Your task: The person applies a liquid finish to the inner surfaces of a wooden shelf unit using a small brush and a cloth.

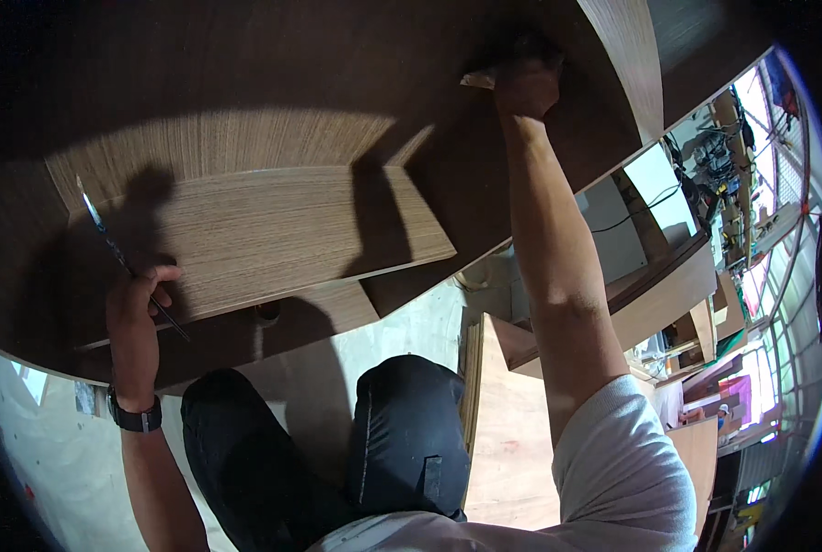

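Note:
My left hand (135,299), with a dark watch at the wrist, is closed around a thin paintbrush (107,237). The pale pointed tip of the brush slants up and left, close to the corner of a wood-grain cabinet (218,138). Beside that hand lies the cabinet's lit shelf board (291,230). My right arm reaches far up to the dark panel, where my right hand (528,90) is closed in deep shadow. A small pale piece (477,80) sticks out to the left of its fingers; its kind is too dark to make out.
A round hole (266,314) shows in the lower panel. Below are my knees (406,432) and the pale floor (61,469). Light plywood sheets (512,432) stand at my right, near a curved wooden piece (664,299) and cluttered workshop shelves (729,175).

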`<state>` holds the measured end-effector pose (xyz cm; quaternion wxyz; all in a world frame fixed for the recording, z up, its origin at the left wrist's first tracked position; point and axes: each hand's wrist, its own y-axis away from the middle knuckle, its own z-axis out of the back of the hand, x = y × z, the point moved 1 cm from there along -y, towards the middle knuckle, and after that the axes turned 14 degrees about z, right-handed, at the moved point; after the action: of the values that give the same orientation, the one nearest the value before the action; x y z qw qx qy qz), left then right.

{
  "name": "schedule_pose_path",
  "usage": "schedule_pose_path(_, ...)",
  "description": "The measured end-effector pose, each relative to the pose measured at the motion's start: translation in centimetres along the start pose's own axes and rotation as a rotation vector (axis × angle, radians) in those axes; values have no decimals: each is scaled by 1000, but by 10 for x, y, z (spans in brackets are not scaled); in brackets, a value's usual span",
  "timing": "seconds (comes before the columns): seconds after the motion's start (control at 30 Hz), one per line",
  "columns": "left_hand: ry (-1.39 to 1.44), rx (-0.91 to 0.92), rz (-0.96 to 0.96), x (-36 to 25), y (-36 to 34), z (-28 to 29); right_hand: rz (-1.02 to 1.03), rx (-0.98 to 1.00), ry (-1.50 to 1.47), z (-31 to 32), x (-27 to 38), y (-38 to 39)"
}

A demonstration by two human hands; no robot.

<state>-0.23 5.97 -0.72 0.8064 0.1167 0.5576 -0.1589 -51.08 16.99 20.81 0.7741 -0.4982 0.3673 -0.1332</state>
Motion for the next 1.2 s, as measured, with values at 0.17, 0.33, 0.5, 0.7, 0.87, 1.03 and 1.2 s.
schedule_pose_path(0.17, 47, 7, -38, 15, -3, 2, -121, 239, 128, -11, 3, -7)
schedule_pose_path(0.33, 131, 51, 60, 4, 0, -2, -171, 544, 147, 7, -5, -21)
schedule_pose_path(0.5, 96, 7, -22, 7, 3, -4, -191, 691, 60, 38, 13, -40)
schedule_pose_path(0.7, 13, 10, -129, 14, 0, -10, -405, 413, 128, -35, -58, -23)
schedule_pose_path(0.87, 6, 32, -97, 8, 4, -3, -74, 112, -14, -28, -37, -5)
schedule_pose_path(1.03, 101, 51, -15, 2, 5, -5, -39, 551, 34, -11, -6, 7)
schedule_pose_path(1.2, 127, 112, -16, -5, 4, -8, -468, 675, -232, -14, 31, 78)
